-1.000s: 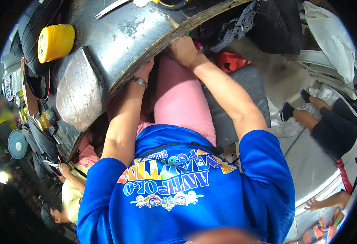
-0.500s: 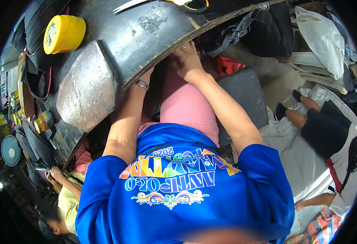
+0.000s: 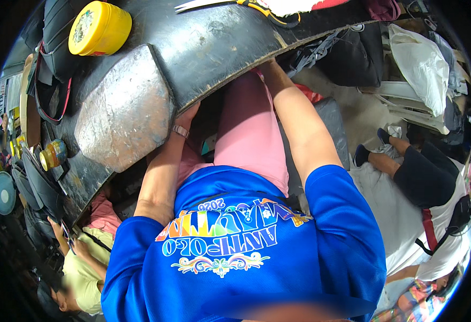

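Under the near edge of the black worktable [image 3: 203, 59] both my arms reach in over my pink-clad legs. My left hand [image 3: 189, 114] is next to the slab's corner, its fingers hidden beneath the tabletop, with a watch [image 3: 181, 131] on the wrist. Farther right, my right hand [image 3: 268, 66] is mostly covered by the edge, so its fingers and anything in them do not show. On the tabletop lie a grey, worn angular slab [image 3: 128, 110] and scissors [image 3: 265, 9] with yellow and black handles.
A yellow tub [image 3: 100, 29] and a small jar [image 3: 54, 154] stand on the table. Black padded pieces [image 3: 64, 43] are piled at left. A person in yellow [image 3: 88, 268] sits at lower left; another person in dark shorts [image 3: 426, 177] is at right, near a black bag [image 3: 353, 56].
My right hand has gone farther under the table edge, so less of it shows. The view has shifted, bringing a white and red piece into sight beside the scissors.
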`<state>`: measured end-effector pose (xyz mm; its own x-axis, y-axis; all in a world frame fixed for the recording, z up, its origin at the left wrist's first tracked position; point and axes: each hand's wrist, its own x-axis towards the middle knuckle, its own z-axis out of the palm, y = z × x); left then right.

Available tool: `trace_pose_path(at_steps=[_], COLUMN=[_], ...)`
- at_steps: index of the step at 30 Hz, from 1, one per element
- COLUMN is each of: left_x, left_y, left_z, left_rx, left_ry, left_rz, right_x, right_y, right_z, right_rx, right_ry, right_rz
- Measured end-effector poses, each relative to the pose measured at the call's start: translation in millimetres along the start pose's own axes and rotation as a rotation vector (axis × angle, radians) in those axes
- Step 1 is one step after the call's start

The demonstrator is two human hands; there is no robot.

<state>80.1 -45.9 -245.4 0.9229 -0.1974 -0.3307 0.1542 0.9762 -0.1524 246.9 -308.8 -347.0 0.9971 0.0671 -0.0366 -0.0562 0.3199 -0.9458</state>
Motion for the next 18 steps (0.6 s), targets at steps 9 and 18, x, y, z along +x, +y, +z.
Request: trace_pose_path(at_steps=[9, 18], left_x=[-26.3, -15.6], left_y=[-6.2, -6.8], left_z=[1.4, -5.6], left_rx=[-0.121, 0.015], left_ry=[-0.033, -0.093], left_rz=[-0.008, 0.007], right_x=[10.7, -47.0], right_y=[-53.0, -102.3], right_z=[-17.4, 60.7], right_rx=[0.202, 0.640], right_ry=[-0.100, -0.071], right_rz=[0.053, 0.682])
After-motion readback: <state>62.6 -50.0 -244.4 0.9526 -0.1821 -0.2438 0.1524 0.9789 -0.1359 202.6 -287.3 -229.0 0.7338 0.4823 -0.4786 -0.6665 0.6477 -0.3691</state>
